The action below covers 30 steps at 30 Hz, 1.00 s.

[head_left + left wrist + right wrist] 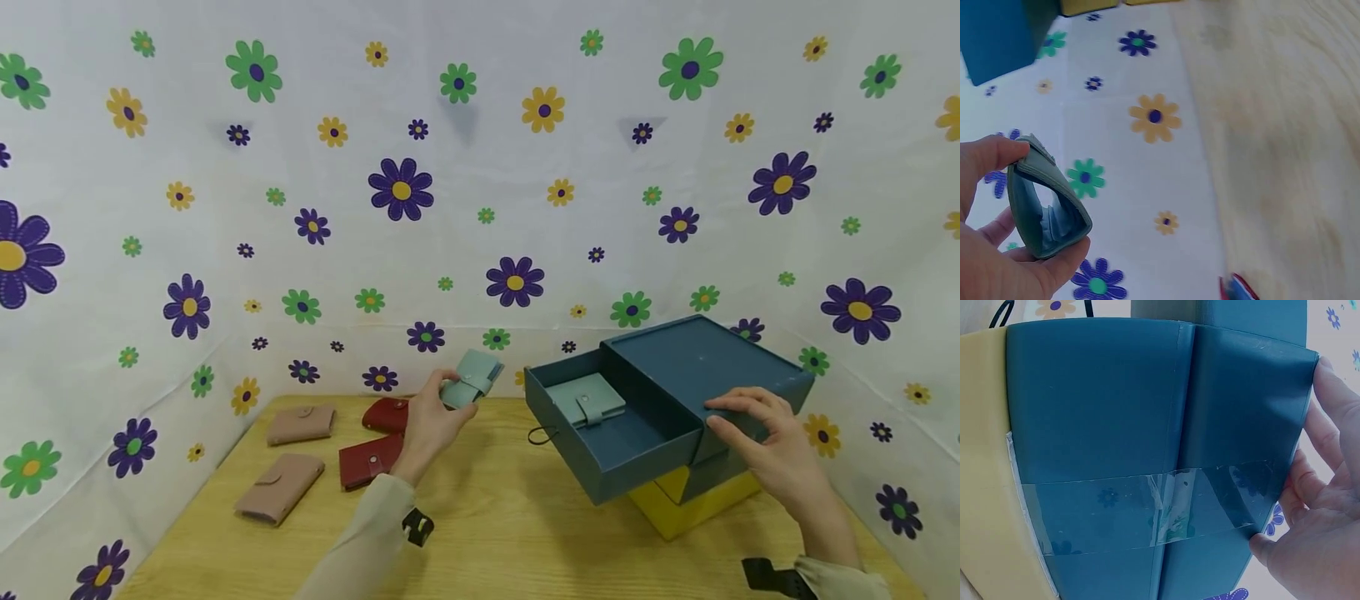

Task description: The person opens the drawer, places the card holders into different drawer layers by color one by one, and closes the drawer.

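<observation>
From the head view, the left hand (431, 421) lifts a pale teal wallet (471, 377) above the wooden desk (495, 517); the right hand (765, 442) rests on the dark blue drawer box (697, 367), its drawer (600, 433) pulled out with a matching wallet (587, 398) inside.

Left wrist view — blurred desk, fingers (991, 156) pinching the soft, folded wallet (1044, 200).

Right wrist view — fingers (1329, 425) lie straight against smooth blue card (1147, 406) mended with clear tape (1147, 512); the drawer is hidden.

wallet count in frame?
6: one light-green wallet in the left hand, one light-green wallet in the open drawer, two red and two tan on the table. More may be hidden.
</observation>
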{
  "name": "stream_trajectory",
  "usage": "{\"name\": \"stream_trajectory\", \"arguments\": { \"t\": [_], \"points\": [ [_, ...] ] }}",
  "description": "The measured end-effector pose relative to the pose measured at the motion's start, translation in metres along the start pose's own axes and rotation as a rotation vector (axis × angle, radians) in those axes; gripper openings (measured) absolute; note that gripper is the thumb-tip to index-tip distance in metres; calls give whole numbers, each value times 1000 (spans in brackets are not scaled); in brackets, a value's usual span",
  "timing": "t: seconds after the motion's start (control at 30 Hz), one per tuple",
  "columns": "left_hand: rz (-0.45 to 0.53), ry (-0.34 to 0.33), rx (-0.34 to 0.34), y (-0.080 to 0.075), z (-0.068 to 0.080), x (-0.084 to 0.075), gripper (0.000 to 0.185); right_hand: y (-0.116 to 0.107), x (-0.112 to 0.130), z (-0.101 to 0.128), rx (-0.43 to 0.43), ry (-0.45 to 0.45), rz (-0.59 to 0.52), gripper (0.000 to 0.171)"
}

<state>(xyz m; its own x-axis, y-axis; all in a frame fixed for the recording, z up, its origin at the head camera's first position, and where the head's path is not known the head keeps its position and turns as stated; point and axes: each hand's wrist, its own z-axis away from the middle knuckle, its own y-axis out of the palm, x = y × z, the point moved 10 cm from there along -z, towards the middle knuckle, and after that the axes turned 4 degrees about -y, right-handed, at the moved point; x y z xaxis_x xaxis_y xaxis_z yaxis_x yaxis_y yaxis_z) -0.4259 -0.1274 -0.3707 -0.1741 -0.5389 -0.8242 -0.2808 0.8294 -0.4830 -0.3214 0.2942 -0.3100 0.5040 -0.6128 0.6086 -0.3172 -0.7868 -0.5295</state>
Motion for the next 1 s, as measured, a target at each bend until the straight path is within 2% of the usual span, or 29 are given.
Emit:
{"name": "stream_trajectory", "arguments": {
  "t": [0.17,0.43,0.57,1.0],
  "points": [
    [61,35,-24,-6,8,-15,50,2,-1,2,11,11,1,25],
    [173,103,-39,-13,14,-43,50,-2,4,2,-30,-33,3,22],
    [191,141,-46,-16,17,-55,49,-2,4,0,-24,-30,10,22],
    [260,221,38,-5,31,-90,47,-1,3,1,-20,-34,-14,22]
  ]
}}
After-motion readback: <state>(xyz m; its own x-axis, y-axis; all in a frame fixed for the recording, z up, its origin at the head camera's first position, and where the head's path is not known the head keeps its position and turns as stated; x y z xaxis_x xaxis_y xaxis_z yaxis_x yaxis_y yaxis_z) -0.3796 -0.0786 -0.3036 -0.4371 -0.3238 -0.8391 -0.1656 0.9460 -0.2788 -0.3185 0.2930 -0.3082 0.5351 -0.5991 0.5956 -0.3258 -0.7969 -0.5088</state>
